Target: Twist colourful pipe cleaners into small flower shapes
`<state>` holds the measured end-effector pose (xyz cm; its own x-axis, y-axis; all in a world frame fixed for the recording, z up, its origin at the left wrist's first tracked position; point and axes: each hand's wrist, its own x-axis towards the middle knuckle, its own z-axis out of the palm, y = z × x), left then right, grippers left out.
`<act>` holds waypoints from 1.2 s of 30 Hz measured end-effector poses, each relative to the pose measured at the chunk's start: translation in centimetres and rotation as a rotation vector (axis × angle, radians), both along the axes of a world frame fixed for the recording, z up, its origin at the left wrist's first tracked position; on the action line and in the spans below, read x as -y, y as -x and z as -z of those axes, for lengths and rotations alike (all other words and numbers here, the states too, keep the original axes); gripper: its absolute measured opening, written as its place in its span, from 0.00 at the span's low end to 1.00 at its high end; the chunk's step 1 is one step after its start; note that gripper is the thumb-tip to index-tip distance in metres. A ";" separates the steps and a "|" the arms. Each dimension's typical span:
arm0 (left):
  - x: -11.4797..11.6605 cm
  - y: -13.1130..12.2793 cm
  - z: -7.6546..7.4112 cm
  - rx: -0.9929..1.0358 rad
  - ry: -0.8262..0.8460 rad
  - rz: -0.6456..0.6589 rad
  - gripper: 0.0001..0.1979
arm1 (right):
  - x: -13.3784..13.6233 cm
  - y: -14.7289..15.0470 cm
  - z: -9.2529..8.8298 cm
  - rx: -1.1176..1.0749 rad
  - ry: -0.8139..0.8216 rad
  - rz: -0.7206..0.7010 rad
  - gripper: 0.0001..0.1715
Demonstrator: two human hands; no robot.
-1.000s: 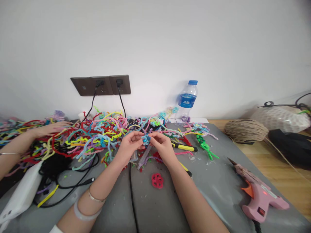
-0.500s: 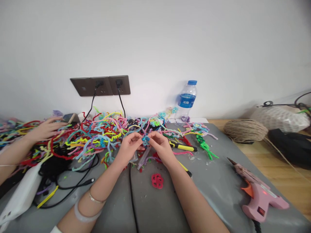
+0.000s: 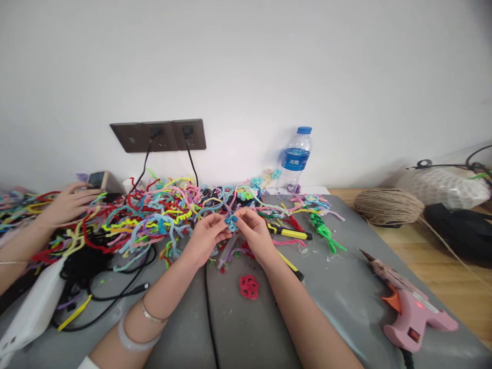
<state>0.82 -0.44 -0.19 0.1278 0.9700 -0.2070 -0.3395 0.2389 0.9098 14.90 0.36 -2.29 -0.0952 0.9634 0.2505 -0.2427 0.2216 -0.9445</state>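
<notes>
Both hands meet over the near edge of a pile of coloured pipe cleaners (image 3: 154,205). My left hand (image 3: 207,237) and my right hand (image 3: 251,233) pinch a small light-blue pipe-cleaner piece (image 3: 231,225) between thumbs and fingers; its exact shape is mostly covered. Just beneath it lies a clear glue stick (image 3: 226,253). A red pipe-cleaner flower (image 3: 249,287) rests flat on the grey table (image 3: 246,333) in front of my hands. Beside my right hand is a yellow and black utility knife (image 3: 290,233).
A pink glue gun (image 3: 411,312) with a lit red light lies at right. A water bottle (image 3: 295,159) stands by the wall. Twine (image 3: 388,206) sits at far right. A white power strip (image 3: 33,312) and black cables lie left, near another person's hand (image 3: 73,205).
My hands stay nearly in place, with the light-blue piece turned slightly and more of it showing. At left, the other person's hand has shifted and a small box there stands more upright.
</notes>
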 end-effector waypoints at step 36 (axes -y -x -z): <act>-0.5 1.2 0.1 -0.340 -0.319 -0.054 0.11 | 0.7 0.4 0.1 0.292 -0.257 0.151 0.09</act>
